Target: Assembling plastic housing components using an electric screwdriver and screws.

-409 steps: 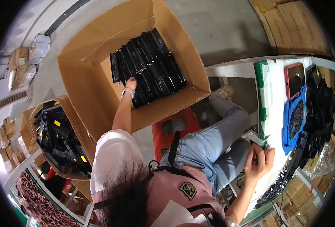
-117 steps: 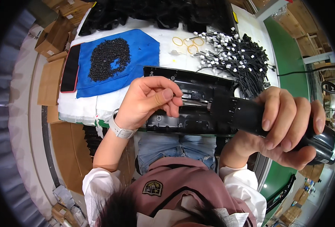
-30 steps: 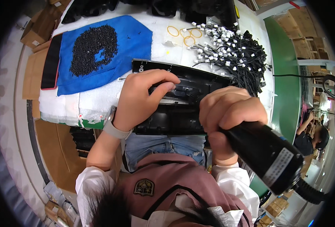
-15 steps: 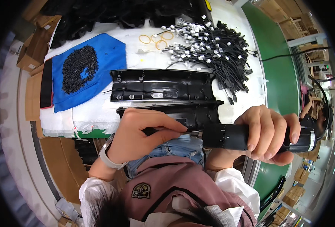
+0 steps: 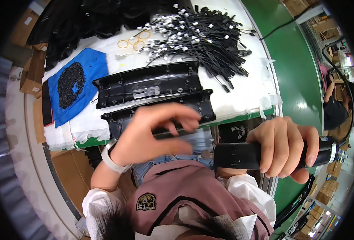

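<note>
Left hand [image 5: 159, 134] is spreading its thumb and fingers, which were pinching near the driver's tip half a second ago; blur is making any small held piece hard to rule out. Right hand [image 5: 283, 150] is wrapping tightly around the black driver [image 5: 237, 156]. Far shell [image 5: 179, 78] and near shell [image 5: 203, 106] are lying unjoined by the table edge; dark pieces [image 5: 66, 86] and cables [image 5: 215, 50] are remaining plentiful.

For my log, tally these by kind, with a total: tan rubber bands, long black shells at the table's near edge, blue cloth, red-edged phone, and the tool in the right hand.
Rubber bands: 4
Long black shells: 2
Blue cloth: 1
Phone: 1
Black handheld tool: 1
Total: 9
</note>
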